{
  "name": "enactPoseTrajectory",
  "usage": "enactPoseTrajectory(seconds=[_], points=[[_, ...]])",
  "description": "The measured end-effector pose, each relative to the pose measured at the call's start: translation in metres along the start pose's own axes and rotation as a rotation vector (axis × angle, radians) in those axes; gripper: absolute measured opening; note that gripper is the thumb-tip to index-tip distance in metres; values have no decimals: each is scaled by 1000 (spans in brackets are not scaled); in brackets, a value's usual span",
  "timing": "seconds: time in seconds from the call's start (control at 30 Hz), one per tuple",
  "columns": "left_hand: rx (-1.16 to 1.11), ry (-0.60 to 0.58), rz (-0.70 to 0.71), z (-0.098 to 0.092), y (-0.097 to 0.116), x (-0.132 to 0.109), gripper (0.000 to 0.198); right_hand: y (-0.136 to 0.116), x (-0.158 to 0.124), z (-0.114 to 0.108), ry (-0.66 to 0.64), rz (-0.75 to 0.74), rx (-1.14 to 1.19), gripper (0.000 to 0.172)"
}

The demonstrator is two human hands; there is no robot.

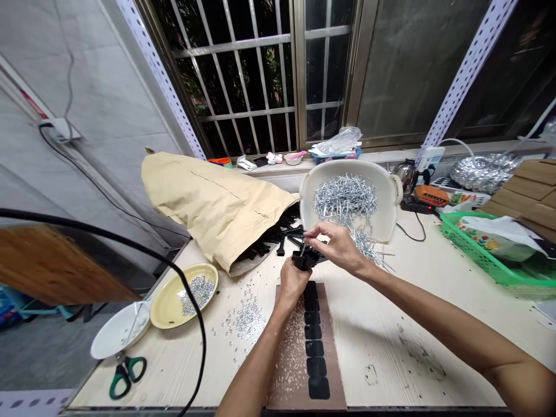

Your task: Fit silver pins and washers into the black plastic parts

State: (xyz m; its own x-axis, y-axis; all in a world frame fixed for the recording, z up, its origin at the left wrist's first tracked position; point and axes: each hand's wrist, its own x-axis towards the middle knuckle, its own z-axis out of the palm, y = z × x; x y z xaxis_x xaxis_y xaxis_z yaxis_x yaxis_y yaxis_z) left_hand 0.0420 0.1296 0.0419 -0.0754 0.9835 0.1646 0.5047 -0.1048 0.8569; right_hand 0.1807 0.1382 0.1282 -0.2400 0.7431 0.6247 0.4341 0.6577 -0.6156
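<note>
Head view: gripping black pieces [304, 260] in left hand [295, 282], at frame centre. Pinching thin metal pin [303, 248] in right hand [337, 246] just above them, grip narrow. Noted up and right of centre: white basin [390, 202] heaped with nails [345, 200]. Below centre: brown board [335, 353] bearing black squares [318, 388]. Left of centre: paper sack [217, 205].

Black pieces [303, 260] partly hidden by left fingers [290, 273], 2 arms [434, 318] cropped — brown cardboard [530, 185] cut off right
</note>
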Motion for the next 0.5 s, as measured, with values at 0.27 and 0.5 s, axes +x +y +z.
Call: enactPoseTrajectory(seconds=[0.27, 0.5], points=[[-287, 28, -128, -6, 15, 5, 10, 2, -7, -3, 121, 80, 107, 25], [-745, -193, -113, -15, 30, 5, 45, 30, -34, 29, -82, 546, 610, 45]])
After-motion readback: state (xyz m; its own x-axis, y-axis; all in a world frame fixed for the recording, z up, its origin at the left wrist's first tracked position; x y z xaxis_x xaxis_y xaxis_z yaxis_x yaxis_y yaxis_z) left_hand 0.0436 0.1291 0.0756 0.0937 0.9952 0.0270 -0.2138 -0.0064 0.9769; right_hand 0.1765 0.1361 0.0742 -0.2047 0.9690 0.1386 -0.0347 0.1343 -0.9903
